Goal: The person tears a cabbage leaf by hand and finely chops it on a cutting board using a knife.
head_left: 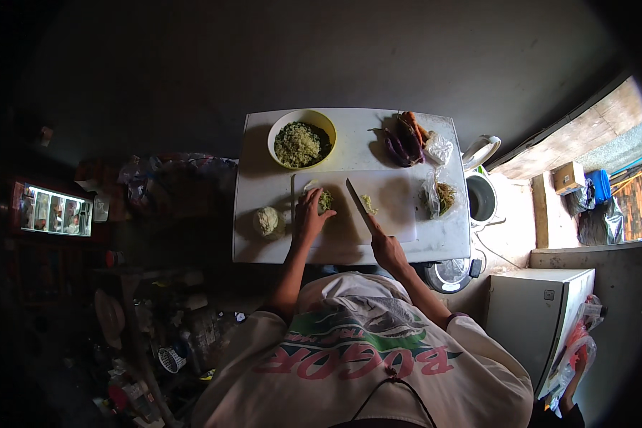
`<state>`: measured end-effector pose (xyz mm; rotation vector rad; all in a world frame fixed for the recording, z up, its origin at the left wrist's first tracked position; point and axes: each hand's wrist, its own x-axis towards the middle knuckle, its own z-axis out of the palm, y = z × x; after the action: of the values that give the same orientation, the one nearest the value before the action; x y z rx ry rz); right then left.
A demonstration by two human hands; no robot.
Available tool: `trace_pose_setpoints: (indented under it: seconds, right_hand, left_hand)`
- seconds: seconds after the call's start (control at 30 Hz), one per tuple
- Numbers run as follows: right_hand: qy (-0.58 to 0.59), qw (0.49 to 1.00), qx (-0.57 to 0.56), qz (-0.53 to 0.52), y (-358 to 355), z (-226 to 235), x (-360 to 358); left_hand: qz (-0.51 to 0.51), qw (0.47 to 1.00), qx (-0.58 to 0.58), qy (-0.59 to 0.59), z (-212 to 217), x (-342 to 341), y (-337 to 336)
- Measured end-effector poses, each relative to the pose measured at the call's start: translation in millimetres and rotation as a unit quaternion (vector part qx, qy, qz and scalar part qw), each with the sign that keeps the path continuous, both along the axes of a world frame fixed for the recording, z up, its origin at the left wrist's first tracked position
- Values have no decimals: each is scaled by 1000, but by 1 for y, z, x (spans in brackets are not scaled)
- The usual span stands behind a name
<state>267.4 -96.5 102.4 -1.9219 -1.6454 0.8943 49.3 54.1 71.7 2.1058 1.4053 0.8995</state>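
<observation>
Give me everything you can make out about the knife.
The knife has a long, narrow dark blade, metal by its look, browner toward the handle end. The right hand grips it, hiding most of the handle. Over the whitish cutting board, it points away from the person, its tip slanting left. Chopped pale-green bits lie just to its right. Whether the blade touches the board or those bits cannot be told.

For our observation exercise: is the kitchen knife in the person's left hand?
No, the right hand grips the kitchen knife over the cutting board.
</observation>
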Motion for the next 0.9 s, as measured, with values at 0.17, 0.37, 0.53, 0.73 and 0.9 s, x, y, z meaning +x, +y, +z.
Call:
trace_pose_setpoints:
  seconds: [0.17,0.37,0.53,0.73,0.9]
  right_hand:
    - [5,996,90,5,5,-6,-5]
    - [36,998,-19,37,12,-2,-3]
    - [19,999,16,20,13,2,2]
    - [10,1000,-3,28,19,15,2]
    - [19,999,17,37,17,11,7]
  left_hand:
    - [-115,988,-96,45,7,-3,11]
    - [-149,984,-92,-38,-14,1,15]
    - [-106,988,-94,-57,5,13,9]
    - [-59,996,-62,-4,1,13,12]
    - [-89,992,-87,0,-11,17,14]
